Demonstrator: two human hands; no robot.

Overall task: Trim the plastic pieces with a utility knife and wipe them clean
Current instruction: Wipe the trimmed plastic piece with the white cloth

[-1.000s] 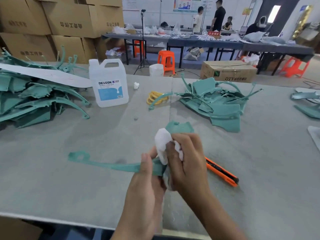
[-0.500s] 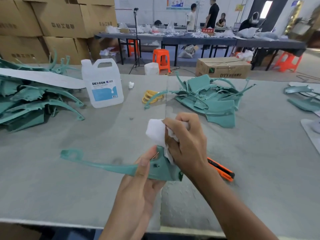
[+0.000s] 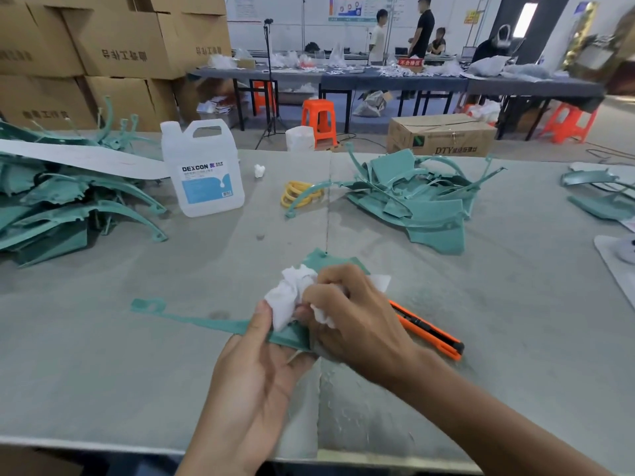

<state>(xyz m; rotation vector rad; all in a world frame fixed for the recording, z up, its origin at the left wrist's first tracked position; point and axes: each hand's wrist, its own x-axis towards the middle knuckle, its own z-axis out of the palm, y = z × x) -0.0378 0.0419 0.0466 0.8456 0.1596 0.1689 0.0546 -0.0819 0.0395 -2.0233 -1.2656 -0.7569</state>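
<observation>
A long teal plastic piece (image 3: 202, 322) stretches leftward just above the grey table (image 3: 103, 355). My left hand (image 3: 254, 383) grips its wide end from below, thumb on top. My right hand (image 3: 357, 317) holds a crumpled white cloth (image 3: 290, 293) and presses it onto that wide end. An orange utility knife (image 3: 429, 333) lies on the table just right of my right hand, partly hidden by it.
A heap of teal pieces (image 3: 412, 197) lies in the middle back, another heap (image 3: 62, 207) at the left. A white DEXCON jug (image 3: 202, 170) stands between them, with yellow rings (image 3: 299, 195) near it. Cardboard boxes (image 3: 113, 53) rise behind.
My right hand has rubbed the cloth back and forth over the piece's wide end, and now sits lower on it. The left hand keeps its grip.
</observation>
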